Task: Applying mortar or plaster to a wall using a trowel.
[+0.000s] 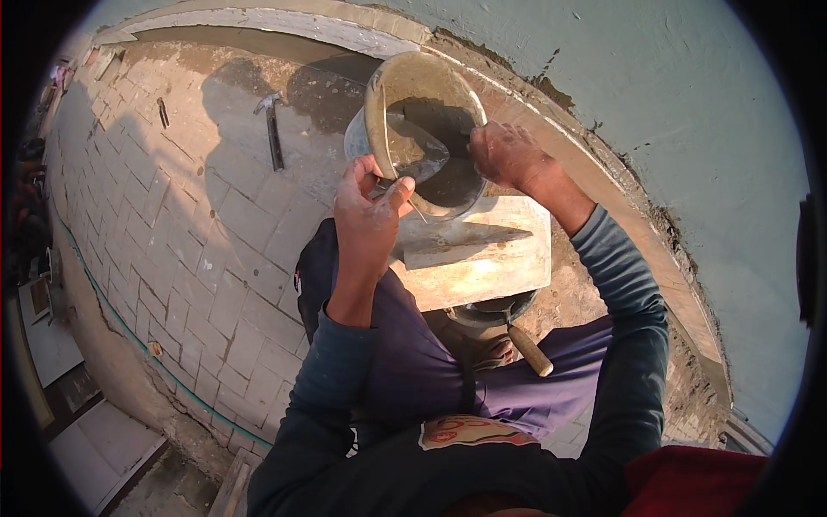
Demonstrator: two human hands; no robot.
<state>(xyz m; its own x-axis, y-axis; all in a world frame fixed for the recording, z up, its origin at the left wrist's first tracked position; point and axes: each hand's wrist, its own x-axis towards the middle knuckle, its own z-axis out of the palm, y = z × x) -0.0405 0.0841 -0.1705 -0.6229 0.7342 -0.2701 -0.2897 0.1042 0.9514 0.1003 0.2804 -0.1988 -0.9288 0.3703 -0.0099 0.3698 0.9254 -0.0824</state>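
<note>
A grey mortar bucket (376,129) is tipped so that its mouth faces me, with wet grey mix inside. My left hand (370,202) pinches its near left rim between thumb and fingers. At the right rim my right hand (515,157) is closed, its fingers partly inside the mouth; what they grip is hidden. A leaf-shaped paler patch (415,148) shows in the bucket; I cannot tell if it is a blade or sunlight. Below the bucket lies a pale board (525,271) with a raised wedge-like piece (465,246) on top.
A trowel with a wooden handle (529,349) rests on a dark bowl (491,314) under the board, between my legs. On the paving (198,250) lie a hammer (274,138) and pliers (163,112). A smooth grey plastered wall (680,155) curves along the right. A green hose (129,326) runs along the left.
</note>
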